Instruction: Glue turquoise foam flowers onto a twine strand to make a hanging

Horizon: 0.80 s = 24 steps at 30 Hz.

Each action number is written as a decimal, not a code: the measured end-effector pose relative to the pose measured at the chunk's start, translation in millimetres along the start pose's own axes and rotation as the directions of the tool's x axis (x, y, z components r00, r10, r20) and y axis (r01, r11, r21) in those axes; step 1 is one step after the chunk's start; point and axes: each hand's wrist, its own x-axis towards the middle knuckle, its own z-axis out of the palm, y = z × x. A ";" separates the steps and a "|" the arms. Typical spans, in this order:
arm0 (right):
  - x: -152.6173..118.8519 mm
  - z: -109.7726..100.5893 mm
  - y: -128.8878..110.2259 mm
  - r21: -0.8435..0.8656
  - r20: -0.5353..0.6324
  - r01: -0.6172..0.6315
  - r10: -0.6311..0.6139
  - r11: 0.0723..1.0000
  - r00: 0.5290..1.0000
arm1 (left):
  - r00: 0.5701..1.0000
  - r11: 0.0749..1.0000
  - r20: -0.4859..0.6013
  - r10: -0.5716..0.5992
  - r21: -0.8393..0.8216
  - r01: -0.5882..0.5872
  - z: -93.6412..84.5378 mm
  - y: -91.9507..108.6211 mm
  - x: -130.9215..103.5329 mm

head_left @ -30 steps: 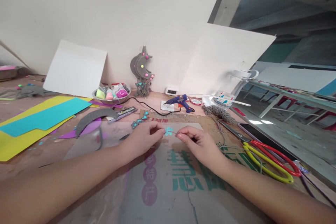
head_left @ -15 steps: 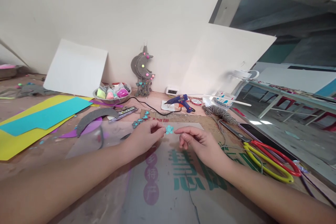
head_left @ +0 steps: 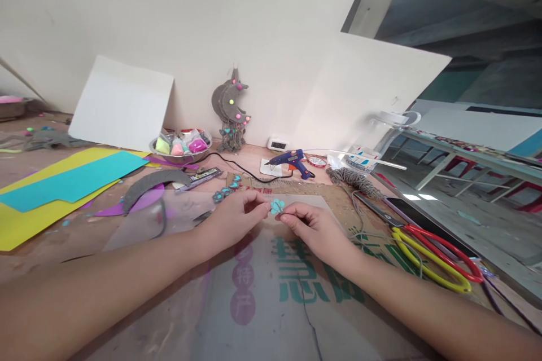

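A small turquoise flower-shaped piece [head_left: 276, 205] is held up between my two hands, above the plastic-covered cardboard. My left hand [head_left: 237, 220] pinches its left edge between thumb and forefinger. At its lower right edge, the thumb and fingers of my right hand [head_left: 317, 231] are closed together in a pinch. A thin dark mark shows across the flower; I cannot tell what it is. Just beyond my left hand lies a grey strand with turquoise pieces [head_left: 226, 190]. Under both hands spreads a clear plastic sheet [head_left: 212, 304] over printed cardboard [head_left: 339, 203].
A blue glue gun [head_left: 292, 162] rests behind my hands. On the right are red-and-yellow-handled scissors [head_left: 440, 256], a phone [head_left: 432, 225] and grey yarn [head_left: 355, 180]. Coloured sheets [head_left: 80, 177] and a bowl of clay packets [head_left: 182, 149] sit left. A decorated grey moon [head_left: 231, 104] leans on the board.
My right hand has moved left to the flower and its fingers have closed at the flower's edge. The flower, pinched by my left hand, has tilted and shifted slightly right.
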 end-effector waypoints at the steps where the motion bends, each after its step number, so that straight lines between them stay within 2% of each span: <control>1: 0.5 0.1 -0.7 0.016 0.007 -0.010 0.010 1.000 1.000 | 1.000 1.000 0.002 0.003 0.004 -0.003 -0.2 1.3 -0.2; 4: 0.4 -0.6 -2.1 0.015 0.024 -0.017 0.016 1.000 1.000 | 1.000 1.000 -0.017 0.002 0.012 -0.002 -0.6 3.0 -0.3; 11: -2.0 -0.7 3.2 -0.061 0.144 0.081 -0.072 0.995 0.987 | 0.999 1.000 -0.044 0.024 0.003 -0.023 1.0 -3.8 1.1; 20: 1.5 -1.5 -2.6 -0.003 0.042 -0.064 0.064 0.998 0.997 | 1.000 1.000 -0.001 0.001 0.030 -0.001 -1.6 4.3 -0.9; 24: 2.6 -1.0 -1.2 0.061 0.037 -0.061 0.059 0.996 0.998 | 1.000 1.000 0.016 -0.016 0.024 0.016 -1.3 4.1 -0.6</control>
